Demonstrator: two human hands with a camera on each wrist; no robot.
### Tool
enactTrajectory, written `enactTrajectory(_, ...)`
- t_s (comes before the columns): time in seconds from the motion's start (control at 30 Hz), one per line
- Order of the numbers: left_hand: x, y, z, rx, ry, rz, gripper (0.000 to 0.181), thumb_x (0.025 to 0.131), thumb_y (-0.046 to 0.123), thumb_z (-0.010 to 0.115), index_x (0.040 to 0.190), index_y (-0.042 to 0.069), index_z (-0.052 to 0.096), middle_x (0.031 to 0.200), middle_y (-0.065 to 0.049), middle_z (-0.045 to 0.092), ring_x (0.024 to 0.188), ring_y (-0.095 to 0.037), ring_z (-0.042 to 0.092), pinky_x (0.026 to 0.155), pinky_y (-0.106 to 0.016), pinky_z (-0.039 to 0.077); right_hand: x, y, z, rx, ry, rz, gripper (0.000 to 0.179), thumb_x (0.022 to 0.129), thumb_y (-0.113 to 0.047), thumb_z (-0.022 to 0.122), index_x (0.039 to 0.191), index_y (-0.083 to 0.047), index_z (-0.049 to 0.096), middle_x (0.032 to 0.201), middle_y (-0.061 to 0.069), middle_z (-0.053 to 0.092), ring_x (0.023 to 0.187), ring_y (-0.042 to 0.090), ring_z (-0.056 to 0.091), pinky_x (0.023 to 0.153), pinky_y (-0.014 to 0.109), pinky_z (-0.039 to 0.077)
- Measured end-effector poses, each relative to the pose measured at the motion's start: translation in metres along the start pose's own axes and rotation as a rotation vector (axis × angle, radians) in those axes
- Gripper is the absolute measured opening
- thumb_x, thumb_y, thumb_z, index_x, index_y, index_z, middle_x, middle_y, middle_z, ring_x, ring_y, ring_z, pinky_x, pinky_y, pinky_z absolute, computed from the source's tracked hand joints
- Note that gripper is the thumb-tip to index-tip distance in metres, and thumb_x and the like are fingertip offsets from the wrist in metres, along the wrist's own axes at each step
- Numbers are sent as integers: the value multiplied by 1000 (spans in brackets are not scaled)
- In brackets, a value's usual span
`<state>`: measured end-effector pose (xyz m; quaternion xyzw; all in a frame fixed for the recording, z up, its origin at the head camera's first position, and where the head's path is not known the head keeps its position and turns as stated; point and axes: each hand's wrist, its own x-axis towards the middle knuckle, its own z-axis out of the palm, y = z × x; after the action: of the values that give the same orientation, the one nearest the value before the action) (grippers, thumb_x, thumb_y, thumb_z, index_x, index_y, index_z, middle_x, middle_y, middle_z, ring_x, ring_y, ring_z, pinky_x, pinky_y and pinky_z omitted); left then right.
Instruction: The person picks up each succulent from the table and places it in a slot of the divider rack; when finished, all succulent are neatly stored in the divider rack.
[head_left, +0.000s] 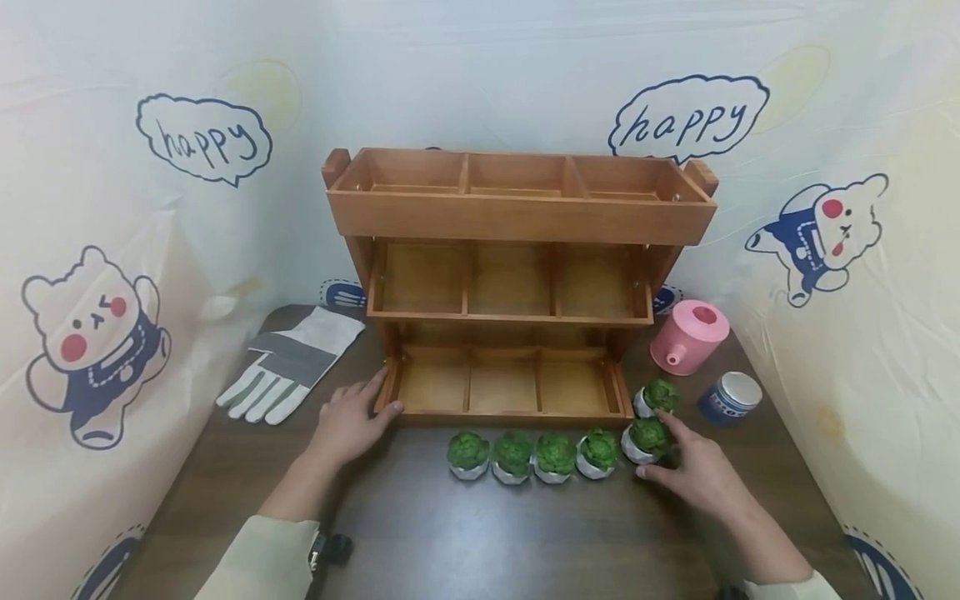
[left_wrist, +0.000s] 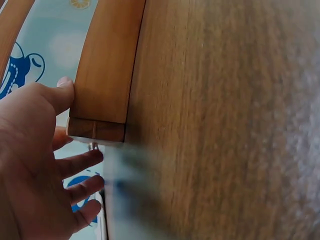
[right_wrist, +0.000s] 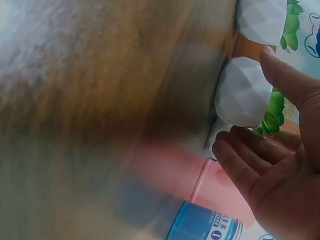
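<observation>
My left hand (head_left: 350, 423) is at the front left corner of a tiered wooden planter shelf (head_left: 517, 221). Its thumb touches the corner of the lowest tier, and its other fingers spread loosely beside the end, as the left wrist view shows. My right hand (head_left: 701, 467) has thumb and fingers around a small green succulent in a white faceted pot (right_wrist: 243, 92). Just behind that pot is another potted succulent (head_left: 660, 394). Several matching succulents (head_left: 555, 454) form a row left of the right hand, before the shelf.
A pink watering can (head_left: 688, 337) stands right of the shelf, near a blue jar with a white lid (head_left: 731, 397). Grey and white work gloves (head_left: 292, 362) lie on the left. Printed cloth (head_left: 480, 75) surrounds the dark wooden table (head_left: 480, 542).
</observation>
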<state>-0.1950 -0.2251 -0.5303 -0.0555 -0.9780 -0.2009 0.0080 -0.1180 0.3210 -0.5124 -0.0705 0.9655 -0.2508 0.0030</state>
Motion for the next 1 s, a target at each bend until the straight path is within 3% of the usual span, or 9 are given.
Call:
enactTrajectory(0.47, -2, 3, 4, -75, -26, -58, 77, 102, 55, 58, 164, 18, 32, 150, -29, 51, 136, -55, 44, 108, -74, 34, 8, 0, 3, 25, -4, 30, 85, 77, -31, 93, 146, -6, 51, 121, 29, 70, 107, 46, 69, 90, 63, 55)
enactTrajectory(1.0, -3, -2, 9, -111, -11, -55, 82, 101, 62, 55, 164, 17, 32, 151, -28, 51, 137, -51, 43, 109, -71, 36, 8, -7, -4, 58, 36, 12, 79, 76, -33, 94, 142, -11, 55, 115, 22, 73, 101, 40, 72, 85, 60, 57)
